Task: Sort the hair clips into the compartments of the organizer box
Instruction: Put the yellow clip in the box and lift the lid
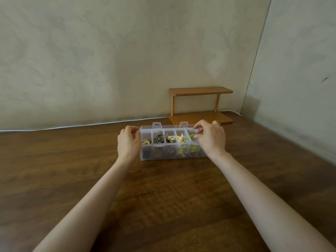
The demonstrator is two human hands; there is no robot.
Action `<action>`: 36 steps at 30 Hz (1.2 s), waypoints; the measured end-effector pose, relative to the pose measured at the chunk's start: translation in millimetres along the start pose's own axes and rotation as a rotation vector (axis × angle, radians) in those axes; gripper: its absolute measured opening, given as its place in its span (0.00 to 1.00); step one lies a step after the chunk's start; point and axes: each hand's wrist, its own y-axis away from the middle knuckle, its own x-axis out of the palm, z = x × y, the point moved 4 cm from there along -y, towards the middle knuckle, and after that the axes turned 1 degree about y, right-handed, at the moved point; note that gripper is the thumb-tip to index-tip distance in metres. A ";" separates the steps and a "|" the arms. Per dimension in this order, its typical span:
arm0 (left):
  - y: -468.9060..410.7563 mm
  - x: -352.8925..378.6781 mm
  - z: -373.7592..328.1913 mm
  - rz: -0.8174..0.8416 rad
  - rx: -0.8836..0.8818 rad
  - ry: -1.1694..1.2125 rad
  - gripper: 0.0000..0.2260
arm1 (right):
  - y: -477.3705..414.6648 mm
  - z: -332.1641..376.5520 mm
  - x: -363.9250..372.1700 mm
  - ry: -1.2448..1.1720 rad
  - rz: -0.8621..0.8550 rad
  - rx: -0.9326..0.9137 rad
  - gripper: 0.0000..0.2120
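Clear organizer box point(163, 154) sits mid-table point(163, 206), long side toward the person. Left hand point(129, 140) pinches the box's upper left end, fingers curled. Right hand point(211, 139) pinches the upper right end, ring point(216, 124) on one finger. Whether they hold lid or rim: cannot tell. Two latch tabs point(156, 125) stand up along the far edge. Hair clips point(158, 138) lie sorted in the compartments: beige, dark brown, cream, yellow. Wooden shelf point(200, 90) behind, against the wall; white cable point(72, 126) along the table's back edge.
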 end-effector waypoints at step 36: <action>-24.3 12.6 -2.1 0.268 -0.224 0.700 0.24 | -36.5 -55.4 30.4 -1.158 0.390 0.507 0.24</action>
